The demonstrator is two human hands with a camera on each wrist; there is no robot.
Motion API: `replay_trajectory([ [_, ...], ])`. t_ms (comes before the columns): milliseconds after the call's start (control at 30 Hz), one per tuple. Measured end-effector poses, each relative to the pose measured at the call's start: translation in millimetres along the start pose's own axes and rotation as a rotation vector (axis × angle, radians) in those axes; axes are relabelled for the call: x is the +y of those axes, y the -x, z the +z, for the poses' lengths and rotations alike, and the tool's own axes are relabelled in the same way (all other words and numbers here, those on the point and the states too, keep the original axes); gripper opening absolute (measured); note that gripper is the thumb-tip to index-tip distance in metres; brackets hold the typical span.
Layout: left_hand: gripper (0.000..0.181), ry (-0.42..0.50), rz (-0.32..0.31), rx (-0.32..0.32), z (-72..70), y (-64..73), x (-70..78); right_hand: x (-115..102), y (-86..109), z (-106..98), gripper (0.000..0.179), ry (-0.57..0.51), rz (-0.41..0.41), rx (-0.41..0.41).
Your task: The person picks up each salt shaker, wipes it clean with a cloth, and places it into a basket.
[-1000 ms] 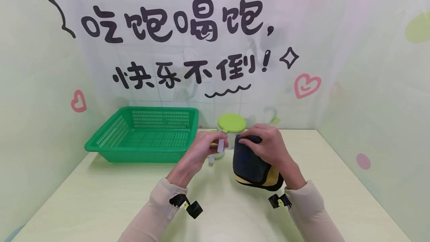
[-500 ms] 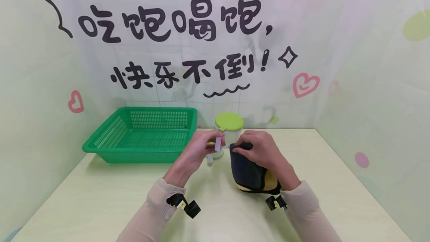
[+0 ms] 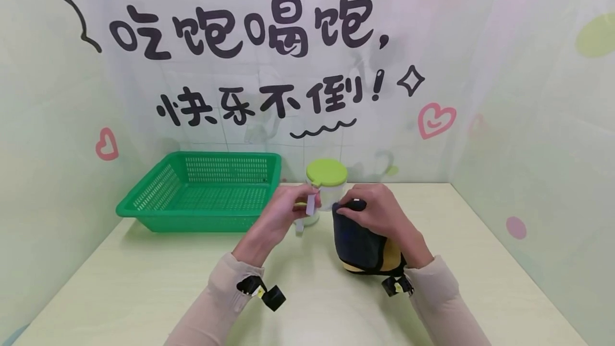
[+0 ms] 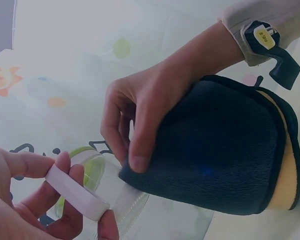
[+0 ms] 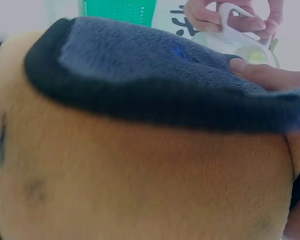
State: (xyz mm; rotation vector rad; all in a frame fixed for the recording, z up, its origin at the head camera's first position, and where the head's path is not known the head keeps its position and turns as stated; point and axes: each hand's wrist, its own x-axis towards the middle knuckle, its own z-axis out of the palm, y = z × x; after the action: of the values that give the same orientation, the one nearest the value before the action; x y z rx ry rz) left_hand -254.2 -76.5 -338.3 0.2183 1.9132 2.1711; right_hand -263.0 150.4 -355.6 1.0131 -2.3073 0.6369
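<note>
My left hand (image 3: 281, 212) grips the white handle (image 4: 77, 192) of a clear jar (image 3: 331, 196) topped by a lime-green lid (image 3: 328, 171). Between the thumb and fingers of my right hand (image 3: 373, 208) is pinched the edge of a folded cleaning cloth (image 3: 357, 244). Navy plush faces outward on the cloth, with tan fabric (image 5: 140, 175) and black edging also showing. It hangs close to the jar's right side; whether they touch is unclear. A smaller container (image 3: 311, 220) with a white handle stands partly hidden behind my left hand.
A green perforated plastic basket (image 3: 206, 223) stands at the back left of the pale table (image 3: 168, 276). Behind it hangs a light curtain (image 3: 230, 79) with black lettering and coloured shapes, and similar sheets close off both sides.
My right hand has moved down and left with the cloth, then slightly back to the right. The left hand keeps its grip on the jar's handle. The head view has shifted a little.
</note>
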Motion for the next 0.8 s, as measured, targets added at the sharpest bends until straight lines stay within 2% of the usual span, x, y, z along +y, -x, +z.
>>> replay_trajectory([
  [400, 0.026, -0.053, 0.008, -0.013, 3.1, 2.0, -5.6, -6, -1.7, -8, 0.016, -0.007, -0.035, 0.174],
  [533, 0.027, -0.046, 0.002, -0.019, 3.1, 1.9, -6.0, -8, -2.3, -11, 0.017, 0.005, -0.028, 0.184],
  [800, 0.025, -0.019, -0.019, -0.022, 2.2, 1.4, -4.9, -6, -2.9, -16, 0.016, -0.025, 0.013, 0.150],
])
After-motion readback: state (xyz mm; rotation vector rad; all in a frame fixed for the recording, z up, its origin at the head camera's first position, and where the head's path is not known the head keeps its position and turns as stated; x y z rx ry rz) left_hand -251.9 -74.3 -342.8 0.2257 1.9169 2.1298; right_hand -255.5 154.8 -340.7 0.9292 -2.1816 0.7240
